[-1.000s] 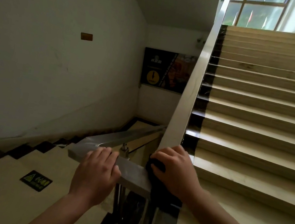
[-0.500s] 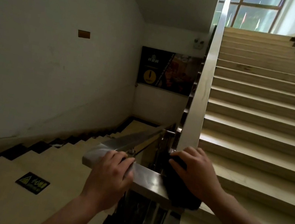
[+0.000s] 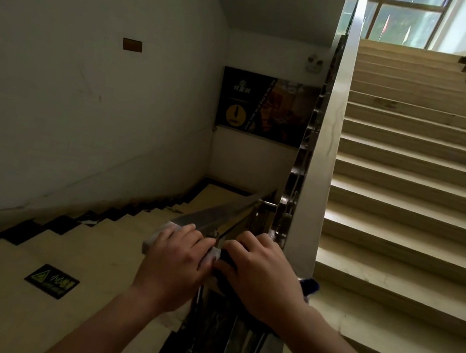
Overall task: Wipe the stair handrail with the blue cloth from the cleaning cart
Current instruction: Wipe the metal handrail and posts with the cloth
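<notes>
On the flat silvery metal stair handrail (image 3: 187,221) at its turn, the right hand (image 3: 261,276) presses the dark blue cloth (image 3: 310,285), fingers curled over it; the left hand (image 3: 177,262) clasps the rail beside it, touching.

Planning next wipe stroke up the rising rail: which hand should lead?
Right. The right hand already presses the cloth at the rail base; the left hand only grips the bare turn.

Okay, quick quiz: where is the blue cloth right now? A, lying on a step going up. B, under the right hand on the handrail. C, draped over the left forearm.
B: the blue cloth sits pressed under the right hand on the handrail, a blue corner poking out beside the wrist.
</notes>
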